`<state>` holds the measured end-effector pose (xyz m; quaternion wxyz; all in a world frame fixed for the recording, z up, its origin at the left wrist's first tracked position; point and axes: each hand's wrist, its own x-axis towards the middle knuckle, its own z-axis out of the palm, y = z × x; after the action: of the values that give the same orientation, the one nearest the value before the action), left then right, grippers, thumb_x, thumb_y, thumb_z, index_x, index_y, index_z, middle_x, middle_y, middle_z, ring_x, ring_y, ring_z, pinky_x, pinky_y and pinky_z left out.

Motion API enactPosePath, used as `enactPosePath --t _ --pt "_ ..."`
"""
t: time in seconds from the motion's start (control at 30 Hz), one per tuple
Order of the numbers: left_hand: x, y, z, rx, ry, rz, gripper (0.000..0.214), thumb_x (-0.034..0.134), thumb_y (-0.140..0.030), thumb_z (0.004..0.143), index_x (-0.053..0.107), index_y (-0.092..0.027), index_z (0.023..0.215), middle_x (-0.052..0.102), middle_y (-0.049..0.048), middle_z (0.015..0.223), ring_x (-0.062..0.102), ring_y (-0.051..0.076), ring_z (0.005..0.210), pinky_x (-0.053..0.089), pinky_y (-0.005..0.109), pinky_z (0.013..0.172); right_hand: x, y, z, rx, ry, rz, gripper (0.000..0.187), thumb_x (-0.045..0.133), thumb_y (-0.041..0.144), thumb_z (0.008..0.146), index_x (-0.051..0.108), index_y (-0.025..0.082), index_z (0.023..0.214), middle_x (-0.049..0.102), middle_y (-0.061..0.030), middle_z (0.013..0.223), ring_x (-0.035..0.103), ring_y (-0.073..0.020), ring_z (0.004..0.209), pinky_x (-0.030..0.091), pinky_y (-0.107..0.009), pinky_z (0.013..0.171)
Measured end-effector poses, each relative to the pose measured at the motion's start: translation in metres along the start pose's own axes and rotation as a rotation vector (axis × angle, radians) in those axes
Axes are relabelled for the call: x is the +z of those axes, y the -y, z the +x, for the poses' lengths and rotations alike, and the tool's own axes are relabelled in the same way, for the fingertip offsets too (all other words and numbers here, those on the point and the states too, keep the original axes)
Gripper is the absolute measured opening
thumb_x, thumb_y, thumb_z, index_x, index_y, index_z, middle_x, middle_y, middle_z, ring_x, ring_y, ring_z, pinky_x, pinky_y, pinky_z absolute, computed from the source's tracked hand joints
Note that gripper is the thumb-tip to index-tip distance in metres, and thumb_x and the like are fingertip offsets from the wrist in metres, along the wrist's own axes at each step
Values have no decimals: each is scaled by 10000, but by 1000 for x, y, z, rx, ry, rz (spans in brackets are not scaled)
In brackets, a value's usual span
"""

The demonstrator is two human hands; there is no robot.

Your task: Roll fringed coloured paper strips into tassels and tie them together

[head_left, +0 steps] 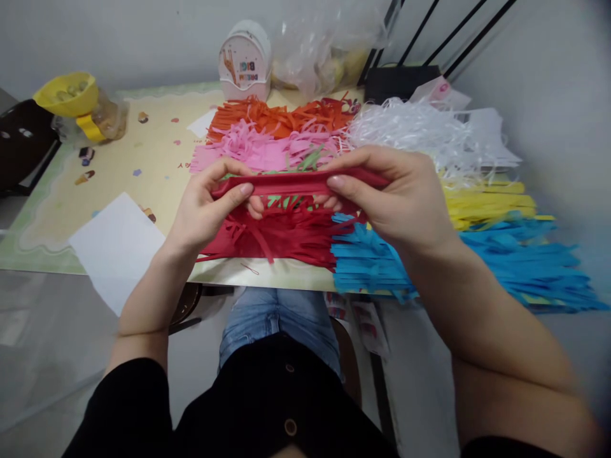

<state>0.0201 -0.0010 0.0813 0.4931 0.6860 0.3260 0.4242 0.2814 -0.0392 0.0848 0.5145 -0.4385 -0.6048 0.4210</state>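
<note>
With our left hand [198, 203] and right hand [405, 191] we pinch a smooth, narrow red strip [286, 185] stretched straight between them. Beneath our hands lies crinkled red fringe [291, 235]; beyond the right, glossy white shreds [405, 127] tangle; beside the left forearm, a flat sheet [119, 238] overhangs the tabletop [157, 152].

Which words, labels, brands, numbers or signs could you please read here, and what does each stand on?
"DREAM BIG": upside down, on the white container.
Table cover: red lettering, too small to read.
Pink-marked card: too blurred to read.
Packet underneath: too blurred to read.
</note>
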Motion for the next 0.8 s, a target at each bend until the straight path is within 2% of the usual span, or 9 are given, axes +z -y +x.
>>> enactPosePath --t 0.1,0.2,0.33,0.47,0.6,0.67,0.7,0.8 --pt "3 -2 0 13 -20 -67 256 766 -459 928 708 -220 1001 729 0 741 741 165 660 646 322 653 1 0 -2 -6 -35 37 184 862 400 839 817 273 964 753 -3 751 727 -171 667 661 -321 669" --pt "6 -3 2 23 -52 -119 189 762 -401 910 717 -217 902 714 -6 711 711 148 619 637 319 637 1 -2 -3 -16 -37 61 90 827 328 863 839 294 946 768 -11 798 743 -175 720 671 -328 692" --pt "9 -3 2 20 -96 -145 194 737 -311 875 664 -195 738 670 -3 643 678 138 597 623 316 636 0 -6 -2 -31 5 128 77 796 252 861 847 298 896 770 -3 790 734 -150 708 659 -305 705" --pt "10 0 0 54 -83 -160 203 741 -284 843 662 -182 686 643 12 628 652 134 592 596 303 621 0 -8 -1 -35 17 161 65 798 314 854 837 263 842 763 -15 761 721 -143 682 634 -280 661" --pt "7 2 0 69 -59 -94 346 771 -420 863 609 -186 665 615 14 632 595 121 564 519 273 547 -1 -8 -2 -83 -2 16 120 804 357 867 816 240 841 771 -18 777 726 -150 696 630 -282 671" --pt "7 3 -1 99 -74 7 420 793 -448 862 542 -195 639 588 2 615 571 114 571 484 257 541 -1 -6 -4 -148 -27 -107 82 820 313 853 820 254 908 794 -10 852 741 -157 752 638 -301 750" --pt "8 3 -2 121 -82 72 445 803 -445 858 511 -199 630 572 -4 606 552 110 570 470 252 541 -1 -4 -6 -180 -38 -166 125 823 289 846 824 266 969 806 -8 910 749 -164 788 638 -316 798" --pt "9 3 -5 182 -120 268 379 804 -408 863 533 -210 688 593 -7 660 531 106 588 478 259 577 -2 0 -9 -211 -76 -309 240 806 242 850 817 292 1085 818 -13 1045 760 -192 871 625 -367 896"
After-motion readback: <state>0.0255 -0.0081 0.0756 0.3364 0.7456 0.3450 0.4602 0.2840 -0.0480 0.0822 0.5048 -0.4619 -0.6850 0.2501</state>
